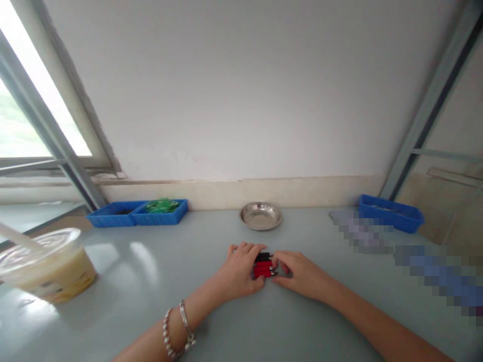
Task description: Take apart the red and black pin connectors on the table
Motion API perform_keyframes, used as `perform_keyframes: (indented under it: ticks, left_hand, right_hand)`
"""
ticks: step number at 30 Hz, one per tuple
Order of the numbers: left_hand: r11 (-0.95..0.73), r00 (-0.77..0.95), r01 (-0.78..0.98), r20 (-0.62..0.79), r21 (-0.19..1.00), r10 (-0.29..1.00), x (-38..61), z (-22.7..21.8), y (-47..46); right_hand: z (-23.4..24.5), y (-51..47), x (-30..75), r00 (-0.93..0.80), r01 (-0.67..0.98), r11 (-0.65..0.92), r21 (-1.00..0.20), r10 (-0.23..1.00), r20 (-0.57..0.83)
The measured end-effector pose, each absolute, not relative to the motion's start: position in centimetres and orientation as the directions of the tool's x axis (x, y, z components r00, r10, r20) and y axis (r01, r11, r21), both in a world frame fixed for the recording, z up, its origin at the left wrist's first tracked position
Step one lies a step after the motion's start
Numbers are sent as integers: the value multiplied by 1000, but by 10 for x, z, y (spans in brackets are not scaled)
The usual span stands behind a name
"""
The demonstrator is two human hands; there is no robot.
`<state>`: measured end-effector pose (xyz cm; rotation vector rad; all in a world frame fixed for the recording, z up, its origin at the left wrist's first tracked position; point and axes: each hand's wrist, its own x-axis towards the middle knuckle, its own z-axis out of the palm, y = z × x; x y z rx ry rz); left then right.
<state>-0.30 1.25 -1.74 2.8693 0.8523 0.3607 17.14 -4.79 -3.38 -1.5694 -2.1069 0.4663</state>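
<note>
Over my remote feed I see red pieces (pixel 261 272) and a black piece (pixel 263 257) at lower centre, a grey tabletop (pixel 287 339), blue trays (pixel 160 218) at middle left, and a yellow drink (pixel 70 281) lower left.

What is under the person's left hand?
Red and black sticks reach from under the left hand toward the right hand. Their covered ends, and anything else beneath, cannot be seen.
</note>
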Motion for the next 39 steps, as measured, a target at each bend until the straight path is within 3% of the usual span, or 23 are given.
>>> perform_keyframes:
  ticks: [16, 23, 30, 39]
  left_hand:
    - [-837, 799, 483, 260, 258, 542, -2, -14, 14]
    - [-841, 754, 495, 374, 216, 540, -1, -4, 7]
    - [-838, 658, 487, 527, 246, 538, -1, -12, 13]
    - [-836, 586, 468, 606, 288, 537, -1, -13, 14]
  right_hand:
    - [-45, -39, 169, -230, 780, 320, -537, 946, 230]
    - [-44, -39, 171, -229, 768, 335, -546, 939, 255]
    - [-46, -34, 178, -178, 780, 294, -552, 951, 254]
    - [-44, -36, 178, -211, 778, 305, -549, 950, 229]
